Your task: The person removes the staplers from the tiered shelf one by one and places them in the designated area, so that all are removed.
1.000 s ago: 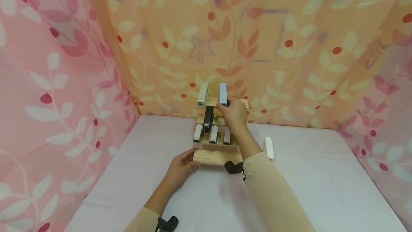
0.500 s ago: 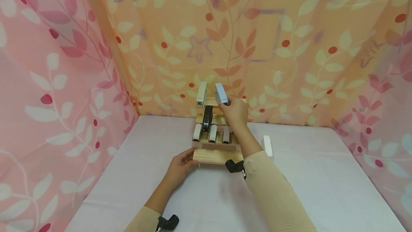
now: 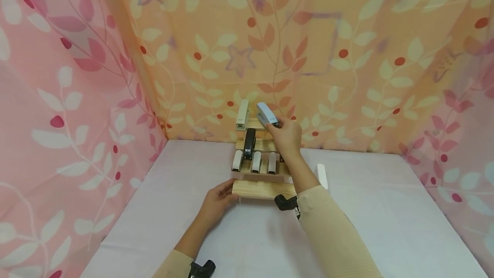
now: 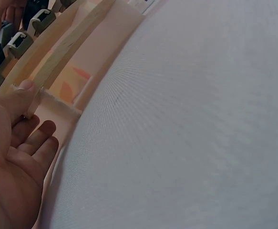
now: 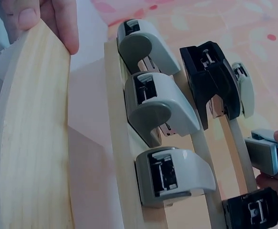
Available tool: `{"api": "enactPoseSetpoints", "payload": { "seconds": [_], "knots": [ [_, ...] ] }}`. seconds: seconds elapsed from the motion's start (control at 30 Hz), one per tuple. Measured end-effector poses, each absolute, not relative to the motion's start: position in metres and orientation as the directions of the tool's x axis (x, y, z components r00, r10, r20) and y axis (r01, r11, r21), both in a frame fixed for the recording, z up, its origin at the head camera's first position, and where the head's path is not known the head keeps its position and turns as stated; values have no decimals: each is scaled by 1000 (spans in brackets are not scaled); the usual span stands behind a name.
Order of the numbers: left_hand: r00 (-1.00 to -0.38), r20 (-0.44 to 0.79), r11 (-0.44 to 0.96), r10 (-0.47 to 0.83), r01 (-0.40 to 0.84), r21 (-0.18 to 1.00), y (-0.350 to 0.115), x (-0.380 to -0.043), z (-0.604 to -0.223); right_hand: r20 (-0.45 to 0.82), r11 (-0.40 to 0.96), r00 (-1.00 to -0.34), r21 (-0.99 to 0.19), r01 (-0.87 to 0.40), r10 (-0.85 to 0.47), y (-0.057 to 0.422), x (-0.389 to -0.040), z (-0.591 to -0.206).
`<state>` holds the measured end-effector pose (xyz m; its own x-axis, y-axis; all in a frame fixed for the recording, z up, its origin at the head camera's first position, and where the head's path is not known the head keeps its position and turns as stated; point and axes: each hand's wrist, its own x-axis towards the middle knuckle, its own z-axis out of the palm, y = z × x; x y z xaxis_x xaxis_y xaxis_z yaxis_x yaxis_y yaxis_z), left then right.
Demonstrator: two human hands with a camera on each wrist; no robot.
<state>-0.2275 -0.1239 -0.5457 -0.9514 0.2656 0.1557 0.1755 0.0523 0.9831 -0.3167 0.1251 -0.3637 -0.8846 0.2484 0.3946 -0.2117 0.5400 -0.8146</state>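
My right hand (image 3: 287,136) pinches the front end of a light blue stapler (image 3: 267,114) at the top tier of a stepped wooden rack (image 3: 262,188). The stapler is slanted, its rear pointing back left. My left hand (image 3: 216,203) grips the left end of the lowest board, thumb (image 4: 26,85) on its edge and fingers below. A pale green stapler (image 3: 242,113) stands at the top left. Below it is a black stapler (image 3: 249,143). Two white staplers (image 3: 237,160) and a grey one (image 3: 272,163) line the tier beneath. Another black stapler (image 5: 253,210) shows in the right wrist view.
A white oblong object (image 3: 321,176) lies on the white-covered table (image 3: 370,209) right of the rack, partly behind my right forearm. An orange patterned curtain (image 3: 216,72) hangs close behind the rack. Pink patterned cloth (image 3: 77,110) stands at the left.
The light blue stapler has turned from pointing straight forward to a slant, its front end moving right with my right hand. My left hand has stayed on the lowest board.
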Motion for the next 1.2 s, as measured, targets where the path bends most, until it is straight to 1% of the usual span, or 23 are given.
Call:
{"api": "enactPoseSetpoints", "payload": {
  "seconds": [0.27,0.67,0.93,1.07,1.2],
  "knots": [
    [-959,128,53,252,145,988,-129,-222,-549,384,448,-883,-862,-238,270,128,-302,-366],
    [-960,139,44,244,154,987,-128,-224,-550,400,354,-883,-885,-302,247,144,-272,-348],
    [-956,151,39,253,166,985,-125,-223,-549,445,397,-855,-859,-323,267,165,-251,-344],
    [-953,160,42,259,177,983,-124,-224,-546,445,376,-851,-866,-330,278,176,-239,-342],
    [-952,162,34,258,176,984,-124,-225,-545,464,395,-837,-855,-336,291,189,-227,-341]
  ]
}}
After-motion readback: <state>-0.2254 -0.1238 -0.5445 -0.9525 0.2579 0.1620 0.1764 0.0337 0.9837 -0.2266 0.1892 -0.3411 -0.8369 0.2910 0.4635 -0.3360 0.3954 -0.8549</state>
